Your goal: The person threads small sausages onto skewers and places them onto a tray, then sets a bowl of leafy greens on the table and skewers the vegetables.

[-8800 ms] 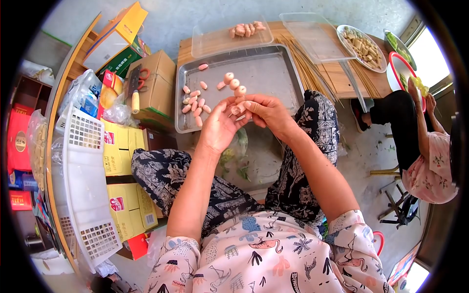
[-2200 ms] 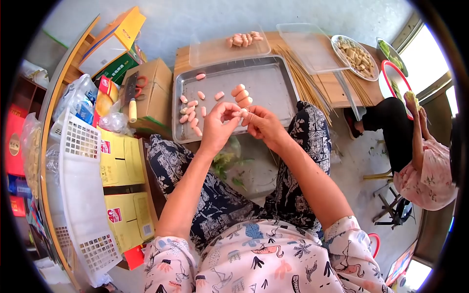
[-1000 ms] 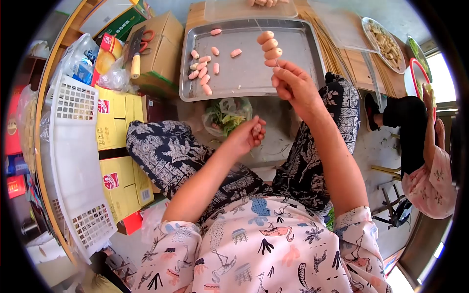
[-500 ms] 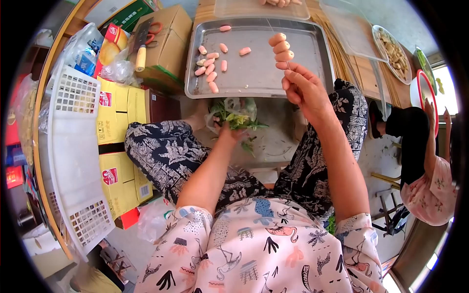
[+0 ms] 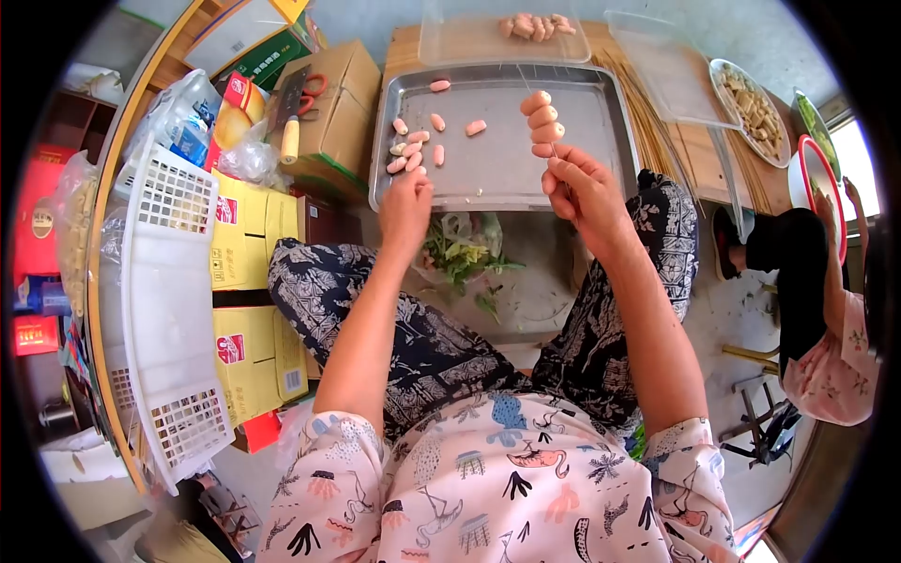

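My right hand is closed in a pinch on a thin skewer held upright over the tray's right side. Several small pink sausages are threaded on it just above my fingers, and its tip sticks out bare above them. My left hand is at the tray's near left edge, fingers pinched together at the lowest of the loose small sausages; the fingers partly hide what they grip. These loose pieces lie scattered on the left half of the metal tray.
A clear container with filled skewers stands behind the tray. Bare skewers lie to its right, near a plate of food. A cleaver and red-handled scissors rest on a cardboard box. Another person's arm is at right.
My left hand has come up from the bag of green scraps below the tray to the loose sausages. My right hand still holds the loaded skewer. The view has shifted slightly.
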Action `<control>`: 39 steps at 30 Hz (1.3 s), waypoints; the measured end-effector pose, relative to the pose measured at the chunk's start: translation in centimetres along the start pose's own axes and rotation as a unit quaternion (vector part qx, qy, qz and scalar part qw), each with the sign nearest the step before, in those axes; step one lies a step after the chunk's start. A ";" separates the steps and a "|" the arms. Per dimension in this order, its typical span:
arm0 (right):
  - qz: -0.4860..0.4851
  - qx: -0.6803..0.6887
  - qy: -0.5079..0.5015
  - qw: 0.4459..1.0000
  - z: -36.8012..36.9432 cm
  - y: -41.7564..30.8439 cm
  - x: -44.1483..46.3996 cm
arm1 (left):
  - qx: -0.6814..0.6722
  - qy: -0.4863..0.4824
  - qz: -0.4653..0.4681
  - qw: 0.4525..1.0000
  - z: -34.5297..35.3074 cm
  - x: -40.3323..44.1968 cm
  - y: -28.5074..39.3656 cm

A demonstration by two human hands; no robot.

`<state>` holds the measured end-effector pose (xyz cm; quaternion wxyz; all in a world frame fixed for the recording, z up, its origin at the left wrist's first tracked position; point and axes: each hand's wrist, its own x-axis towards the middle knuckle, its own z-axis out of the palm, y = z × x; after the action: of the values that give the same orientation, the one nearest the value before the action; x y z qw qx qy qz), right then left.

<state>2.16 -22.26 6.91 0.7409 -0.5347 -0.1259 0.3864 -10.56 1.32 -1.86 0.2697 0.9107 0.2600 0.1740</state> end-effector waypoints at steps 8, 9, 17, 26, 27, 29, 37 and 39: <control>-0.002 0.011 -0.008 1.000 -0.3 0.3 -0.1 | 0.146 -0.039 -0.035 0.988 1.9 1.9 -1.6; -0.002 0.009 -0.004 1.000 -0.4 0.4 -0.1 | 0.166 -0.059 -0.052 0.983 2.2 2.3 -1.4; 0.006 -0.029 -0.006 1.000 0.2 0.3 -0.4 | -0.437 -0.204 -0.232 0.845 -0.9 5.9 -0.5; 0.031 -0.180 -0.063 0.981 2.4 0.2 -1.1 | -0.664 -0.192 -0.237 0.683 -5.3 7.9 2.0; 0.027 -0.183 -0.072 0.980 2.4 0.4 -1.1 | -0.668 -0.193 -0.220 0.684 -5.1 7.9 2.1; 0.025 -0.193 -0.073 0.978 2.7 0.2 -1.1 | -0.681 -0.174 -0.227 0.674 -4.5 7.9 2.7; 0.024 -0.192 -0.077 0.978 3.3 0.3 -1.2 | -0.692 -0.161 -0.211 0.671 -3.8 7.6 3.6; 0.027 -0.184 -0.072 0.980 3.4 0.4 -1.2 | -0.691 -0.162 -0.210 0.672 -3.8 7.5 3.7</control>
<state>-0.81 -20.68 8.17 0.6080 -0.6362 -0.2331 0.4137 -4.85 4.45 4.63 0.8896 0.3992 0.2018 0.0921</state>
